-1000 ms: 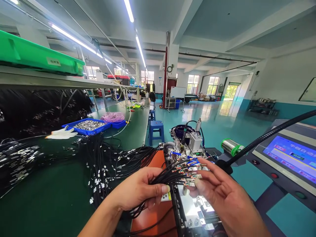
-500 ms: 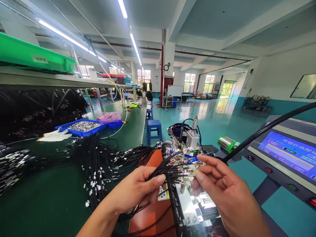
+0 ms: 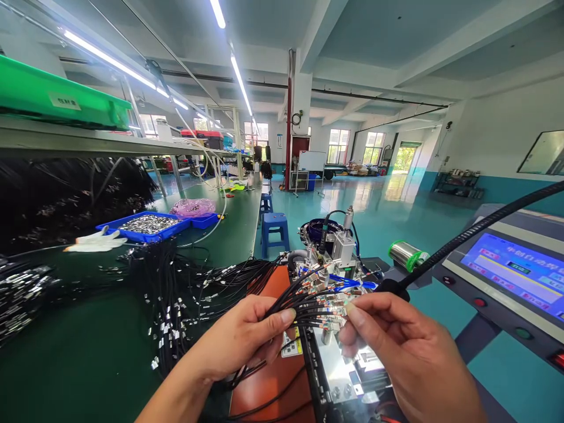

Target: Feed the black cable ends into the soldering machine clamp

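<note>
My left hand [image 3: 253, 332] is closed round a bunch of thin black cables [image 3: 304, 304], thumb on top. Their stripped ends fan out to the right, with orange wires and small silvery connectors [image 3: 335, 310] at the tips. Thumb and index finger of my right hand [image 3: 396, 335] are pinched together at one of these cable ends, which they partly cover. Beneath both hands is a metal bench machine [image 3: 326, 358] with an orange-brown plate [image 3: 273, 388] on its left side. Blue wires [image 3: 352, 283] show just behind the cable ends.
More black cables [image 3: 170, 294] with silvery ends lie on the green table [image 3: 101, 352]. Further back are a blue tray [image 3: 150, 236] of small metal parts and a white glove [image 3: 94, 241]. A control screen [image 3: 515, 270] stands at right, a solder-like spool [image 3: 408, 255] nearer the middle.
The right index finger has come down from above the cable ends to meet the thumb at one tip. The left hand keeps its grip almost unmoved.
</note>
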